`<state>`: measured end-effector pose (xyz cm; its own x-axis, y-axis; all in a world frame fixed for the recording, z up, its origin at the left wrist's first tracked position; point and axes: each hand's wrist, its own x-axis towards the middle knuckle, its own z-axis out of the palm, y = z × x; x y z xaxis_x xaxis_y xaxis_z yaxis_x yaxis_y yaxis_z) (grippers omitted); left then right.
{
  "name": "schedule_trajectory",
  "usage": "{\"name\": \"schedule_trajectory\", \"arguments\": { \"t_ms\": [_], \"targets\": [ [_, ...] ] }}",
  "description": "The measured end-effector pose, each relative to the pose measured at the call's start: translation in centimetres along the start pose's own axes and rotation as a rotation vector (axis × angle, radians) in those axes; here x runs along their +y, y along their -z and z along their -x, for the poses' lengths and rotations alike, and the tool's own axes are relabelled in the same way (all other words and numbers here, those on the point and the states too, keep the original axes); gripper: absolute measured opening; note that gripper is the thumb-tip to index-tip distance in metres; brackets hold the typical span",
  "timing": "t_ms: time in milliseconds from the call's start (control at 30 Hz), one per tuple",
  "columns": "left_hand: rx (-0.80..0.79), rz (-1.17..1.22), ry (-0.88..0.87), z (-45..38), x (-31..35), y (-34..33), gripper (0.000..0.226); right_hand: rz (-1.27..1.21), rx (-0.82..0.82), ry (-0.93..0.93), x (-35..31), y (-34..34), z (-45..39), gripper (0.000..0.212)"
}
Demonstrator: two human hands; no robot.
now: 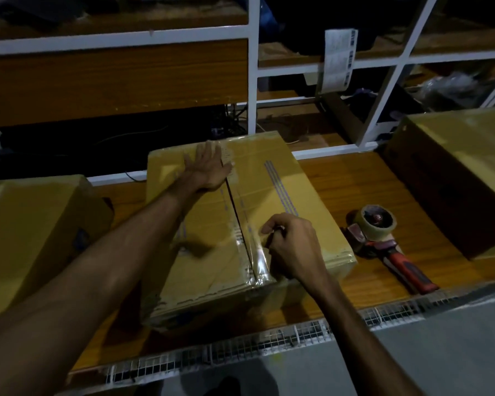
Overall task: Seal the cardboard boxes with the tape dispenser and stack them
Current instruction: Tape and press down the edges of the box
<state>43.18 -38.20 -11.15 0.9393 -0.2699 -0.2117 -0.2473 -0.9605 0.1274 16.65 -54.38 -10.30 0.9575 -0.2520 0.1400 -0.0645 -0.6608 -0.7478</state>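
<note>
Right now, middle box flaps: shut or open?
Shut. Both flaps of the middle box lie flat, meeting at the centre seam, clear tape over its near end; left hand presses flat on top.

Left arm: stretched far forward.
Left hand (209, 167): flat, palm down, fingers straight and spread.
Right arm: bent, closer in.
Right hand (293, 244): fingers curled, knuckles up.

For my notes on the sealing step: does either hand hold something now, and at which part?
Right hand pinches the clear tape near the front end of the middle box seam. Left hand lies flat on the box top. Tape dispenser lies unheld.
</note>
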Motion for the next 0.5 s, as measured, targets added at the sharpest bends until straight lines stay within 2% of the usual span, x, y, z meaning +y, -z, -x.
{"name": "schedule_trajectory", "arguments": {
  "t_ms": [200, 333, 500],
  "targets": [
    [-0.034, -0.011, -0.219, 14.0, 2.7, -3.9, 0.07, -0.109, -0.017, 0.025, 1.2, 2.4, 0.6, 0.036],
    [0.009, 0.007, -0.278, 21.9, 3.6, -5.0, 0.058, -0.069, 0.019, 0.06, 3.6, 4.2, 1.1, 0.032],
    [0.067, 0.114, -0.303, 28.4, 3.9, -6.1, 0.051, -0.057, -0.038, 0.152, 5.2, 5.3, 2.1, 0.034]
  ]
}}
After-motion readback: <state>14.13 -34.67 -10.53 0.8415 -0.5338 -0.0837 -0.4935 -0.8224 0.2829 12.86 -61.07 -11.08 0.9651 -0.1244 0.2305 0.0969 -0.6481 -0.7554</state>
